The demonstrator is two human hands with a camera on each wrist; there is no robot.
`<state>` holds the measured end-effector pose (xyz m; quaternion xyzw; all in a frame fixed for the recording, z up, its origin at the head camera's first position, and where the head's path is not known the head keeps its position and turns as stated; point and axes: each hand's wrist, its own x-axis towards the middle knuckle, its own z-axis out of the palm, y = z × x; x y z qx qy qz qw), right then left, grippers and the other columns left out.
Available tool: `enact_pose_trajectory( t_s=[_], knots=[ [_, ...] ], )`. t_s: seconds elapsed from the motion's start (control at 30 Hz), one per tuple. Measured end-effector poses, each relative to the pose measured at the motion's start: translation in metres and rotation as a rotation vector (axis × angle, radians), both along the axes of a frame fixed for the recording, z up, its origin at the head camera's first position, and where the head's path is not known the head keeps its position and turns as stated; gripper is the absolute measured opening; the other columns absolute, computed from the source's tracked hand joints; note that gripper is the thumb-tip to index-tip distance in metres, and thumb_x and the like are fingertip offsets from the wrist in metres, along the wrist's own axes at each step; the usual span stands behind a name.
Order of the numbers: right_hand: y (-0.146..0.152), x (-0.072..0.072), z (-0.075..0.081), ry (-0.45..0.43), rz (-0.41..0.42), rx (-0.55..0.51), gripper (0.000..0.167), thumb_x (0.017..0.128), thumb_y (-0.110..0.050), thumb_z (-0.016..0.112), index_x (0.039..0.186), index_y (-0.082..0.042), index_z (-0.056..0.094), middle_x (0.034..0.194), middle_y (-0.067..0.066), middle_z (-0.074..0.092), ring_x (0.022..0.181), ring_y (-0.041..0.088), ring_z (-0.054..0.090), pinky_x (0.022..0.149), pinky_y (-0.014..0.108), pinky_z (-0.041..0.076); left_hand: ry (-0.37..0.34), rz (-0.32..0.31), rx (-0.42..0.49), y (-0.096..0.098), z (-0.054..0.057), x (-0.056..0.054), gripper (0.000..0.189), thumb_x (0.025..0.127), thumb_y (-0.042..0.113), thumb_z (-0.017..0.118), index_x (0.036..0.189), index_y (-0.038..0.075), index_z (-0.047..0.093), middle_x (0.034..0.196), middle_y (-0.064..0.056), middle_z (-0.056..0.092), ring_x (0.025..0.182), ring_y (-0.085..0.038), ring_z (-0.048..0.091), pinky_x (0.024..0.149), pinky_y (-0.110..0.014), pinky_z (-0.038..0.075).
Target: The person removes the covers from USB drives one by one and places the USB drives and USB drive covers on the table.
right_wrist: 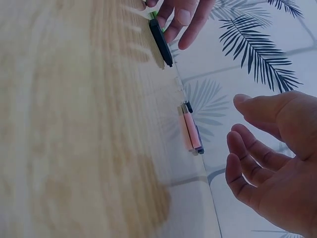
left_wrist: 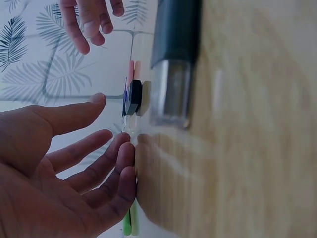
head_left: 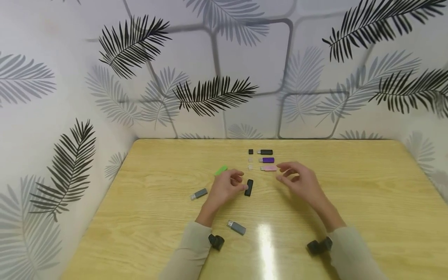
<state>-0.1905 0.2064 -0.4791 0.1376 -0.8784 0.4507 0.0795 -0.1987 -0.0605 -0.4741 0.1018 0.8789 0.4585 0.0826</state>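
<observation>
My left hand (head_left: 224, 187) hovers low over the table, fingers loosely bent and apart from the thumb, with nothing held. Its thumb tip overlaps a black USB stick (head_left: 249, 187) in the head view; the left wrist view shows a gap between hand and stick (left_wrist: 133, 98). A green USB stick (head_left: 221, 170) lies partly hidden behind this hand. To the right, my right hand (head_left: 301, 182) is raised with relaxed fingers and holds nothing. Its fingertips point at a pink USB stick (head_left: 268, 168), which lies below a purple one (head_left: 267, 160) and another black one (head_left: 266, 152).
Left of that row lie a black cap (head_left: 250, 151) and two clear caps (head_left: 250, 168). One grey USB stick (head_left: 199, 193) lies left of my left hand, another grey stick (head_left: 238, 228) nearer me. A leaf-patterned wall (head_left: 252, 116) borders the wooden table (head_left: 367, 186).
</observation>
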Motion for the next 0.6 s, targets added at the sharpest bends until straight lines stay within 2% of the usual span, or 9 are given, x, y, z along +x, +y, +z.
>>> enact_pose_trajectory(
  t_s=[0.1,0.4,0.5,0.6],
  knots=[
    [-0.001,0.004,0.0,0.019,0.004,-0.007,0.033,0.092,-0.009,0.078,0.123,-0.002,0.069,0.112,0.016,0.071,0.095,0.028,0.07,0.078,0.04,0.061,-0.01,0.021,-0.039,0.003,0.001,0.004,0.04,0.09,0.016,0.082,0.126,0.004,0.07,0.108,-0.009,0.07,0.096,-0.023,0.063,0.084,-0.04,0.055],
    [-0.002,0.01,0.004,0.051,-0.002,-0.03,0.032,0.09,-0.006,0.079,0.121,-0.003,0.07,0.11,0.016,0.072,0.092,0.027,0.07,0.075,0.034,0.06,0.05,0.052,-0.214,0.02,-0.002,0.011,0.041,0.085,0.027,0.087,0.12,0.01,0.075,0.106,-0.002,0.071,0.092,-0.017,0.062,0.075,-0.032,0.054],
    [-0.005,0.013,0.003,0.041,0.006,-0.04,0.033,0.09,-0.005,0.079,0.121,-0.003,0.07,0.11,0.017,0.072,0.093,0.027,0.069,0.075,0.032,0.06,0.064,0.063,-0.252,0.024,-0.002,0.015,0.044,0.082,0.026,0.09,0.119,0.009,0.075,0.108,-0.003,0.071,0.096,-0.018,0.065,0.079,-0.034,0.055],
    [-0.009,0.014,0.002,0.041,0.013,-0.047,0.033,0.09,-0.005,0.08,0.121,-0.004,0.07,0.109,0.017,0.072,0.093,0.026,0.069,0.075,0.034,0.06,0.079,0.062,-0.274,0.026,-0.001,0.016,0.041,0.081,0.023,0.091,0.116,0.008,0.076,0.103,-0.003,0.07,0.093,-0.018,0.065,0.077,-0.033,0.055]
  ],
)
